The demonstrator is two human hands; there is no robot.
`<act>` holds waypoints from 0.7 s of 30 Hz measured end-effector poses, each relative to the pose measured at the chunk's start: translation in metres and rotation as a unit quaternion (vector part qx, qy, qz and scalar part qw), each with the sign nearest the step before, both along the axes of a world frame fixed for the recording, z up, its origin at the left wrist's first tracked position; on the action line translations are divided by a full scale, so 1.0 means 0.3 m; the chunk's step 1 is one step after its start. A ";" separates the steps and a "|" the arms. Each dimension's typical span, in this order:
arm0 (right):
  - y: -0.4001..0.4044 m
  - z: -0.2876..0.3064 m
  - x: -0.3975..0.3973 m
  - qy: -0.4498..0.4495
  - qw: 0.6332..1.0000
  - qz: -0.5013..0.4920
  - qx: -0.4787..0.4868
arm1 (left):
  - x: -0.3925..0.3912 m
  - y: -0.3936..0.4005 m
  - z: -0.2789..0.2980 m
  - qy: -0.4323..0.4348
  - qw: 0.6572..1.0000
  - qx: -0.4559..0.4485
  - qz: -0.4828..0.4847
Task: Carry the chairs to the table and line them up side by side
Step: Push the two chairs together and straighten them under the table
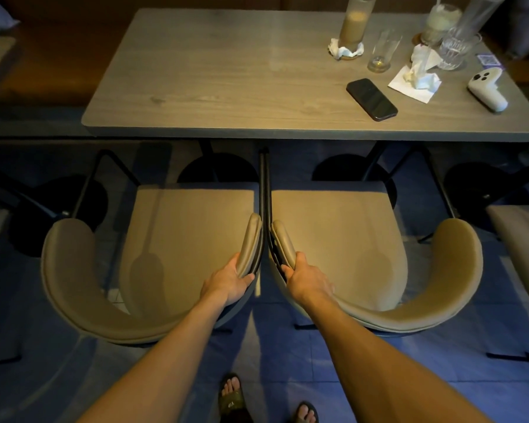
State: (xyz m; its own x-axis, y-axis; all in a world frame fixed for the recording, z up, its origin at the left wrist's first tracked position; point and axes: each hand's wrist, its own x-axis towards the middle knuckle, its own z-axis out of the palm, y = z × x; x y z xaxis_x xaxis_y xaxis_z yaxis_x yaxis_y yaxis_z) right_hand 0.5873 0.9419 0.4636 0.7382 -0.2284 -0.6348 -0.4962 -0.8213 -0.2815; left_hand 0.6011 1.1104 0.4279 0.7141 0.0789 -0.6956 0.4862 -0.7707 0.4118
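A blue tiled floor (275,346) runs under everything, lit dimly, with dark round table bases standing on it beneath the long grey wood-grain table (242,77) that fills the upper part of the view. Beyond the table's far edge lies a brown bench seat (58,56). Drawn up to the near edge of the table are two tan upholstered chairs, side by side with their seats facing the table: the left chair (184,239) and the right chair (342,239), each with a curved padded back that wraps round into arms and a thin black metal frame. Their inner arms stand just beside each other at the middle, the black frame rods almost touching. Part of another seat (522,239) shows at the far right edge. The left hand (229,282) is curled round the inner arm of the left chair, fingers wrapped under its padded edge; the right hand (306,276) grips the inner arm of the right chair in the same way. On the right end of the table stand a tall glass of milky coffee (353,25), a small empty glass (382,53), and other glasses, with a white game controller (486,87), a dark phone (371,99) lying flat, and crumpled napkins (417,77).
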 end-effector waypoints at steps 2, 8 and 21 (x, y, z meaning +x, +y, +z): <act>0.004 0.003 -0.004 0.011 1.000 -0.003 -0.004 | 0.002 0.000 -0.004 0.006 1.000 -0.002 0.004; 0.011 -0.003 -0.005 0.017 1.000 -0.002 -0.004 | -0.003 -0.010 -0.003 0.000 1.000 0.014 0.010; -0.012 0.005 -0.021 -0.002 0.999 0.038 0.007 | -0.002 -0.003 -0.038 -0.001 0.999 -0.011 0.031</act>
State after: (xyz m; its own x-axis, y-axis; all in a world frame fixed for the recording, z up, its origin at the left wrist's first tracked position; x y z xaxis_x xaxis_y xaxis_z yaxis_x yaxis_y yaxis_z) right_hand 0.5810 0.9384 0.4650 0.7556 -0.1621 -0.6346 -0.4313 -0.8524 -0.2957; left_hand 0.6005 1.1094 0.4164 0.7096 0.1087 -0.6961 0.5326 -0.7296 0.4290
